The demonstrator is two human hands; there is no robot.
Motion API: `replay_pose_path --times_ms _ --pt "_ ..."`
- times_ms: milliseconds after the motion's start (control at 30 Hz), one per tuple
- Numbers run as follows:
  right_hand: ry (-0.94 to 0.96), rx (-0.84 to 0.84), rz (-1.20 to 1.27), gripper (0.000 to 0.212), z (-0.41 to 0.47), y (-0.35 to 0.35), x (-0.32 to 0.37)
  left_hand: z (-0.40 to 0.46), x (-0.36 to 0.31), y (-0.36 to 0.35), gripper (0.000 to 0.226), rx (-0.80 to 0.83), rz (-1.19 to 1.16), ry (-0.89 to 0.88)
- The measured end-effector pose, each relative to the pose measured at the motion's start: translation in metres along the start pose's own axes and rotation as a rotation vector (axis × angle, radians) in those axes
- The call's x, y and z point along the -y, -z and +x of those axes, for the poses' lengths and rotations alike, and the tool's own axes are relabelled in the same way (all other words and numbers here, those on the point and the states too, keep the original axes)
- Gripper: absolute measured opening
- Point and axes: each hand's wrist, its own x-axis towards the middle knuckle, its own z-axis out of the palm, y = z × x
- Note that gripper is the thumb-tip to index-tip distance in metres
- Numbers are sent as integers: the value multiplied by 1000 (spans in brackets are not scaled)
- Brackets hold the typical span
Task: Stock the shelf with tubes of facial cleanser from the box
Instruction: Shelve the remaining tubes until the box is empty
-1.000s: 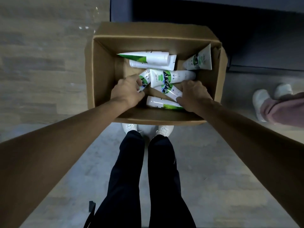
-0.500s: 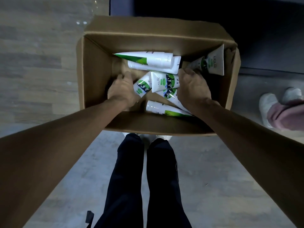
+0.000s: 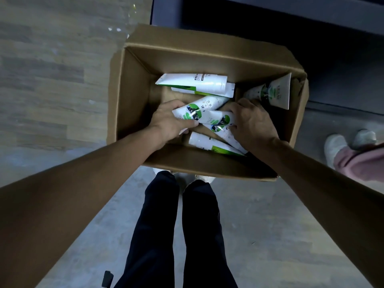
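Two tubes now gripped inside the cardboard box (image 3: 133, 100): left hand (image 3: 168, 121) has closed round a tilted tube (image 3: 199, 107) it only touched before; right hand (image 3: 251, 123) has slid back, clamping the middle tube (image 3: 218, 120). Others lie loose around them.

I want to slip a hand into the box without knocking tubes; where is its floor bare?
Bare cardboard shows along the box left wall, beside the left hand, and between the far tubes and the middle pile. The middle, where the right hand works, is crowded.
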Motion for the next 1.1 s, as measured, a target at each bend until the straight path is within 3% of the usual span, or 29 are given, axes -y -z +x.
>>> replay_pose_path --times_ms 200,300,467,633,733,867,1100 --pt "-131 -76 223 34 -16 18 4 -12 -13 12 43 -122 -150 -18" --pt "-204 -153 341 34 -21 26 9 -6 -25 9 34 -181 -194 -63" --pt "-265 -246 513 42 -29 27 17 -9 -31 -18 34 -170 -211 -187" --pt "-295 -354 614 35 -41 22 20 -10 -35 -44 25 -210 -409 -53" --pt "-299 -365 601 37 -47 22 21 -6 -39 -41 25 -204 -327 -88" --pt "-318 -371 632 31 -60 38 28 -30 -50 -21 26 -202 -84 -322" --pt "-345 -358 774 31 -88 126 53 -103 -92 41 23 -107 290 -548"
